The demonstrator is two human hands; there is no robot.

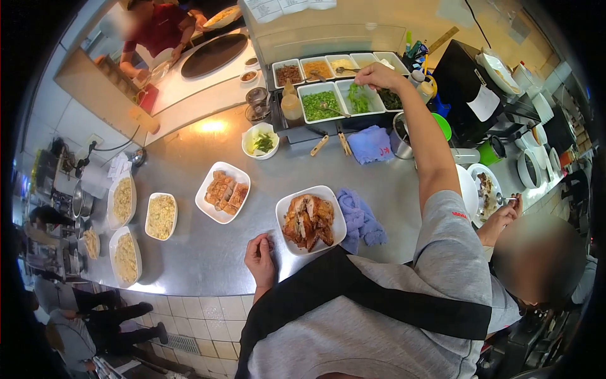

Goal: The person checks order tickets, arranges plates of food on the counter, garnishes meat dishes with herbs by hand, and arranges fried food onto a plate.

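Observation:
My right hand (377, 76) reaches over the garnish trays, its fingers pinched on a green herb sprig (360, 95) above a white tray of leafy herbs. Beside that tray is another with chopped green onion (320, 104) and a spoon. My left hand (259, 254) rests at the front edge of the steel counter, fingers curled, with nothing clearly visible in them. Just right of it stands a square white bowl of browned roast chicken pieces (308, 221). A second white dish holds sliced golden meat (225, 192), further left.
Several white dishes of pale food, one of them here (161, 216), stand at the left. Blue cloths (361, 218) lie by the chicken bowl and near the trays. A co-worker (505, 227) handles a plate at the right; another person (161, 31) is behind the pass.

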